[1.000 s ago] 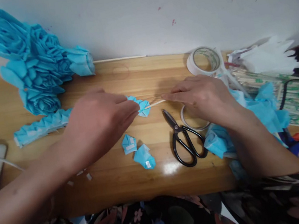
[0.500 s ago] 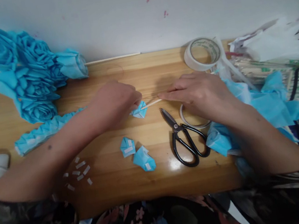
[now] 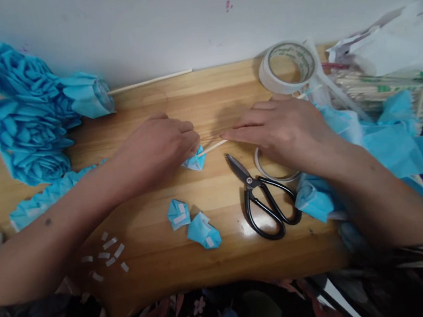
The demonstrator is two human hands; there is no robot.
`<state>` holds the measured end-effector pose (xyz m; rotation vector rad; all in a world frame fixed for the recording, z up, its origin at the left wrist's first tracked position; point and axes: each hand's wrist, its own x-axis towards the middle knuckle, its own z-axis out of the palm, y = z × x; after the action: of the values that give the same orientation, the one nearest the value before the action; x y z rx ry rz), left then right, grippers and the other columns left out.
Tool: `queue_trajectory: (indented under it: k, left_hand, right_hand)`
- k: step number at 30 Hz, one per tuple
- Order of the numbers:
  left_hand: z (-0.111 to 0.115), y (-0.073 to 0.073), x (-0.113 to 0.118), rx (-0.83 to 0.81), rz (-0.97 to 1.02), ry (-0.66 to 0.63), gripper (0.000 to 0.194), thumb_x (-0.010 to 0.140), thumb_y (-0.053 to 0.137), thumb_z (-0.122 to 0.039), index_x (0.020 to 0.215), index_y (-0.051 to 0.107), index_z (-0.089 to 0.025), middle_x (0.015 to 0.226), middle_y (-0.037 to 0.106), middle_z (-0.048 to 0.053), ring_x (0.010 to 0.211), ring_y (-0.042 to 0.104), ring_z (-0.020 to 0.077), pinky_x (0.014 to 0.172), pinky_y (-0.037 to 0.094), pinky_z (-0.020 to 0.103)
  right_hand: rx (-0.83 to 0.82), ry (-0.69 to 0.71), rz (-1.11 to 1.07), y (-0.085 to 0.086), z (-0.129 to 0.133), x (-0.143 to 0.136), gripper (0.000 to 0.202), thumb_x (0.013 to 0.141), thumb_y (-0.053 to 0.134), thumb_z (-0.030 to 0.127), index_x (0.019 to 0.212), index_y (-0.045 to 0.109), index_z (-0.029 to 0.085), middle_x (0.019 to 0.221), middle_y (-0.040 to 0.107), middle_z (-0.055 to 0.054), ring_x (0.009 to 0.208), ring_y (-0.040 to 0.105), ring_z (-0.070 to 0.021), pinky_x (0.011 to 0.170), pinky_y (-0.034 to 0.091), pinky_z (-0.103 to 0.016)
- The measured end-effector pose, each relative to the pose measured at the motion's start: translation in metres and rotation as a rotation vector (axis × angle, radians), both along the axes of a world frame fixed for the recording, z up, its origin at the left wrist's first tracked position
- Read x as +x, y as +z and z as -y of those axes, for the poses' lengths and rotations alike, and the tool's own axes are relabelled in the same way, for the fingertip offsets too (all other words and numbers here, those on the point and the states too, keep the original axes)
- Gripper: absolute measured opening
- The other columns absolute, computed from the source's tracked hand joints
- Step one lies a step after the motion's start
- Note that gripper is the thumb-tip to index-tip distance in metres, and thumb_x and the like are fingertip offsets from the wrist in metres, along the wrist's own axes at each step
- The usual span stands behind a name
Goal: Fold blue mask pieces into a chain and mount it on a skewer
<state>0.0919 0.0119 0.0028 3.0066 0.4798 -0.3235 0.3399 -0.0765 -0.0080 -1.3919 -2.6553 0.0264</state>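
Pinching thin stick (image 3: 213, 148), right hand (image 3: 277, 128) nearly closed; left hand (image 3: 171, 146) curled at blue paper strip (image 3: 194, 160), grip hidden.

Blue strip (image 3: 42, 200) — partly behind left forearm (image 3: 83, 218)

Glossy wood table (image 3: 229, 263); crinkled, papery blue flowers (image 3: 34, 128)

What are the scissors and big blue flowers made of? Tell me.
Scissors: blades probably steel, grey with a dull sheen; handles glossy black, perhaps plastic-coated. Blue flowers: matte, seemingly crepe paper or thin fabric, judging by their soft, layered folds.
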Motion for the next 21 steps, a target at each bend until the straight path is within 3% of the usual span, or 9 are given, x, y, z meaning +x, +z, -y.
queue_trajectory:
  k: [5, 14, 17, 21]
  left_hand:
    - [0.000, 0.008, 0.000, -0.013, -0.015, -0.002, 0.030, 0.101, 0.038, -0.018, 0.086, 0.063, -0.018, 0.082, 0.062, 0.004, 0.076, 0.058, 0.0185, 0.076, 0.039, 0.033]
    - [-0.002, 0.011, -0.006, -0.106, 0.101, 0.088, 0.034, 0.103, 0.038, -0.027, 0.088, 0.068, -0.021, 0.086, 0.068, 0.005, 0.079, 0.062, 0.0195, 0.073, 0.038, 0.035]
    - [0.012, 0.020, -0.013, -0.081, 0.210, 0.164, 0.039, 0.104, 0.034, -0.028, 0.089, 0.069, -0.021, 0.082, 0.067, 0.006, 0.073, 0.060, 0.0181, 0.068, 0.037, 0.033]
    - [0.042, 0.024, -0.023, -0.057, 0.219, 0.104, 0.044, 0.105, 0.032, -0.027, 0.080, 0.067, -0.019, 0.070, 0.063, 0.004, 0.062, 0.054, 0.0170, 0.062, 0.033, 0.033]
  right_hand:
    - [0.090, 0.038, -0.023, -0.002, -0.003, 0.007, 0.040, 0.102, 0.038, 0.013, 0.120, 0.072, 0.024, 0.101, 0.077, -0.005, 0.088, 0.063, -0.0207, 0.071, 0.036, -0.035]
    - [0.066, 0.040, -0.071, -0.004, -0.003, 0.011, 0.040, 0.099, 0.041, 0.011, 0.119, 0.073, 0.021, 0.102, 0.077, -0.006, 0.087, 0.063, -0.0207, 0.072, 0.036, -0.035]
    - [0.073, 0.040, -0.073, -0.005, -0.003, 0.010, 0.040, 0.102, 0.040, 0.014, 0.120, 0.074, 0.021, 0.102, 0.077, -0.006, 0.087, 0.064, -0.0212, 0.071, 0.037, -0.035]
    - [0.116, 0.052, -0.085, -0.006, -0.003, 0.009, 0.039, 0.103, 0.040, 0.014, 0.122, 0.073, 0.021, 0.107, 0.077, -0.005, 0.093, 0.066, -0.0216, 0.073, 0.041, -0.035]
